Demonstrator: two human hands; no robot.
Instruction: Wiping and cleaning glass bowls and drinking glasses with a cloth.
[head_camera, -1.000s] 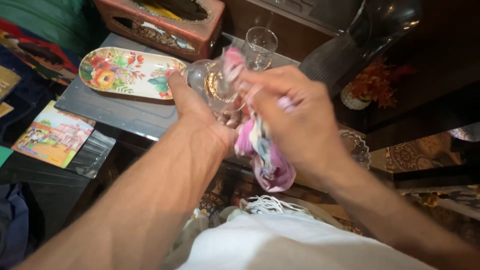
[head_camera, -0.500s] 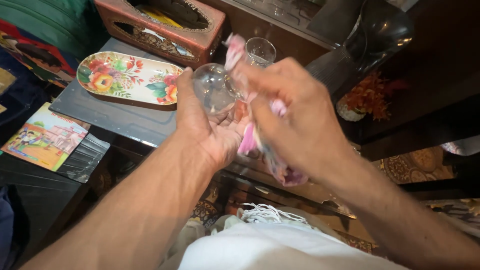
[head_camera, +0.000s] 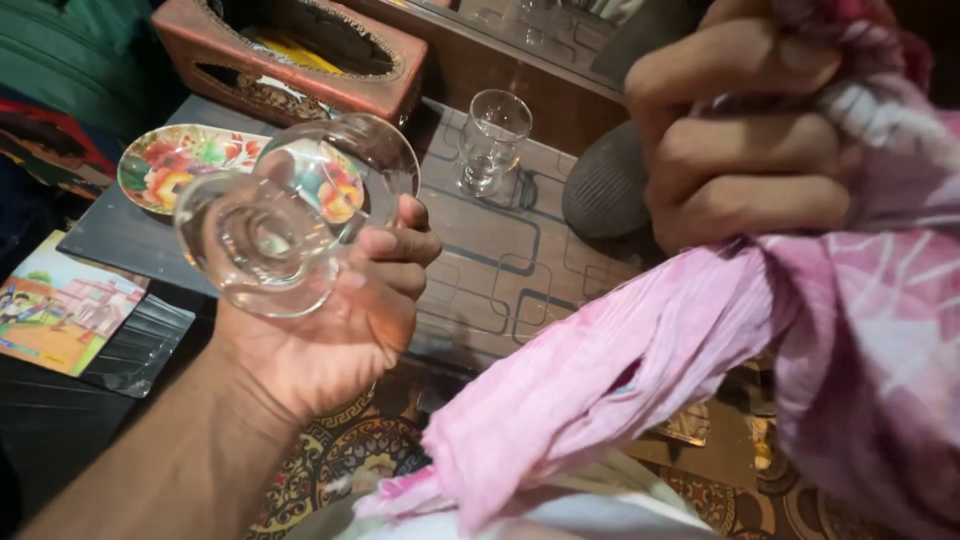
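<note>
Glass in hand, cloth in the other: the left hand (head_camera: 320, 330) cradles a clear stemmed glass (head_camera: 285, 215) tipped on its side, foot toward the camera, bowl pointing away over the table. Its fingers (head_camera: 400, 245) curl around the right side of the glass, and the palm sits under it, so the glass hangs in the air above the near-left part of the glass-topped table (head_camera: 500, 270). Up at the right, close to the camera, the right hand (head_camera: 740, 140) is clenched tight on a bunched pink and white cloth (head_camera: 700, 350), which drapes down and leftward in a thick fold; cloth and glass are well apart. On the table behind the held glass lies a floral oval tray (head_camera: 165, 165), partly seen through the clear bowl. Farther back stands a carved reddish tissue box (head_camera: 290, 50). A second small clear glass (head_camera: 490, 140) stands upright at the far middle of the table, with a dark ribbed vase base (head_camera: 605, 190) just to its right. Down at the near left, a colourful picture book (head_camera: 55, 310) rests on a dark surface.
</note>
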